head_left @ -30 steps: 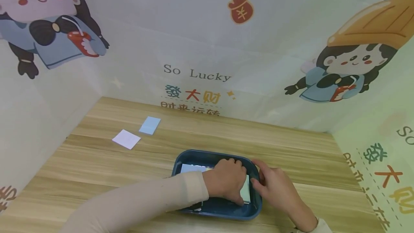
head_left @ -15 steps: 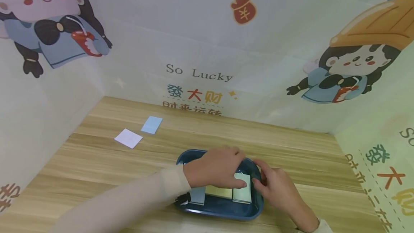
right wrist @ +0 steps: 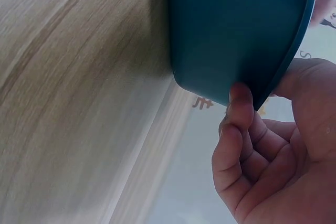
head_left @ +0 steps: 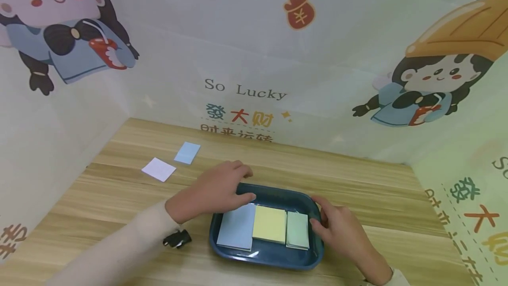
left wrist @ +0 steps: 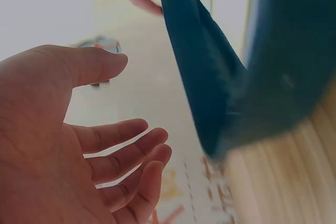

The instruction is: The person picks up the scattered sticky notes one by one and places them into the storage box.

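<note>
A dark blue tray (head_left: 278, 257) lies on the wooden table and holds three paper pads side by side. The blue pad (head_left: 237, 228) is leftmost, the yellow pad (head_left: 269, 224) is in the middle and the smaller green pad (head_left: 297, 230) is at the right. My right hand (head_left: 343, 233) pinches the tray's right rim, its thumb over the edge and fingers on the outer wall (right wrist: 226, 51). Above the tray's back left corner, my left hand (head_left: 216, 189) has its fingers spread and relaxed. In the left wrist view the left palm (left wrist: 42, 145) holds nothing.
A blue paper sheet (head_left: 187, 152) and a whitish sheet (head_left: 158, 169) lie on the table (head_left: 119, 215) at the back left. Printed cloth walls (head_left: 238, 47) enclose the back and sides. A small black item (head_left: 177, 238) sits beside the left sleeve.
My left hand has moved left from over the green pad to the tray's back left corner, uncovering all three pads. The right hand stays at the right rim.
</note>
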Tool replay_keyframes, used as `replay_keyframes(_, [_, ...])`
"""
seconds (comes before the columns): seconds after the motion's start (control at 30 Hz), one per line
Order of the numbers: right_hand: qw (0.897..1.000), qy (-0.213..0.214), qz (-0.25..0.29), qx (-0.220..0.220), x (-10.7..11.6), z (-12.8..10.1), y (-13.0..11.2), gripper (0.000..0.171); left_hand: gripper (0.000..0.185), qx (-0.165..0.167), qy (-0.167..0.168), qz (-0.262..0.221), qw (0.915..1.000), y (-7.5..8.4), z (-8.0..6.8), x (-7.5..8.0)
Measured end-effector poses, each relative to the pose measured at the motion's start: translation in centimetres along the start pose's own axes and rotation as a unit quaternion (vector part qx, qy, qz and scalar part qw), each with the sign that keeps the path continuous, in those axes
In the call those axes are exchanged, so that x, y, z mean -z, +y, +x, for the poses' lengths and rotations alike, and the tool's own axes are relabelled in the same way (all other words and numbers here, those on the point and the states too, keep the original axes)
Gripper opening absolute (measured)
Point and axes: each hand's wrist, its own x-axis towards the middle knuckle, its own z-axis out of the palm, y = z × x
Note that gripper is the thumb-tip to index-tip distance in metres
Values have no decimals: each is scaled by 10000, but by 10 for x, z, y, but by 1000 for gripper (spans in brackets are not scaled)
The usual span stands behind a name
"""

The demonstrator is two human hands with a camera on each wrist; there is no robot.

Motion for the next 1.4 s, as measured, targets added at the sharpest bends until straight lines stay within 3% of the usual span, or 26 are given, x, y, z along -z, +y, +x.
replay_keyframes(0.23, [9998, -117, -60, -138, 1, 0, -2, 49, 48, 505, 292, 5, 9983, -51, -19, 4])
replay_keyframes(0.43, [9989, -227, -97, -401, 2, -1, -4, 49, 52, 1101, 239, -14, 9936, -91, -36, 8])
replay_keyframes(0.77, [9989, -198, -110, -406, 2, -1, -4, 49, 56, 1426, 308, 64, 9893, -148, -62, 12])
replay_keyframes(0.93, [9997, -121, -76, -206, 2, 0, -3, 49, 59, 1735, 285, 213, 9842, -164, -68, 9])
replay_keyframes(1.2, [9996, -133, -85, -221, 1, 1, -3, 49, 63, 2387, 57, 349, 9704, -171, -72, 10])
replay_keyframes(1.4, [9992, -194, -78, -340, 2, 1, -3, 50, 54, 2385, 217, 467, 9698, -178, -68, 8])
